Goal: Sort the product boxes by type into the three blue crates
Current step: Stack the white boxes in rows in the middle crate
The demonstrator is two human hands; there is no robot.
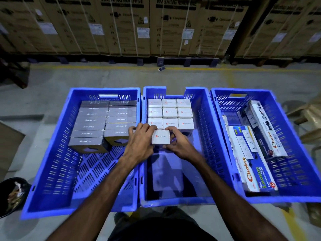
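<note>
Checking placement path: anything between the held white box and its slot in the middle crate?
Nothing visible. Both hands hold the white box just in front of the white rows; the middle crate floor beneath looks bare.

Blue slotted crates (173,203) hold grey boxes (90,126) and white boxes (169,112).

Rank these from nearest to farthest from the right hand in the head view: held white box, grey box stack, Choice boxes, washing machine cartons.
1. White box, in both hands' fingers, right hand.
2. Grey box stack, left crate.
3. Choice boxes, right crate.
4. Washing machine cartons, back wall.
</note>
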